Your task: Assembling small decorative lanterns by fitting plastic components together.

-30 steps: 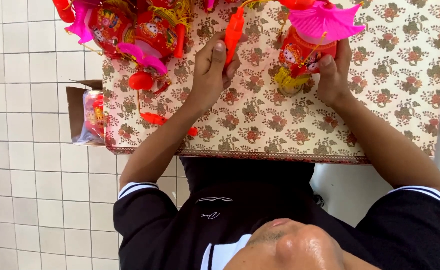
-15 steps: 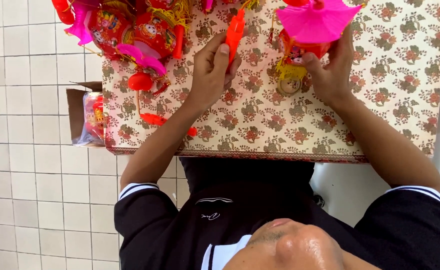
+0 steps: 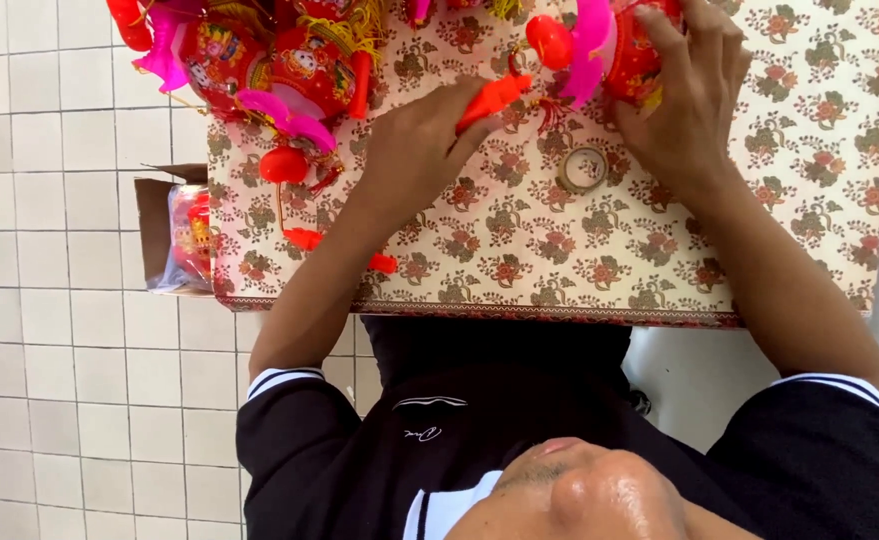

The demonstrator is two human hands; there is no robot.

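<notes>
Right hand (image 3: 689,95) now grips the tipped-over red lantern (image 3: 631,50) (upright a second ago); left hand (image 3: 414,150) pinches an orange plastic piece (image 3: 494,97) beside it.

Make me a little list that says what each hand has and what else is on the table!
left hand: pinches an orange plastic piece
right hand: grips a red lantern with a pink frill
tape roll: flat on the cloth between the hands, touching neither
lantern pile: red and pink, at the table's far left
table: covered by a flowered cloth
box: cardboard, beside the table on the tiled floor, holding wrapped red items
</notes>
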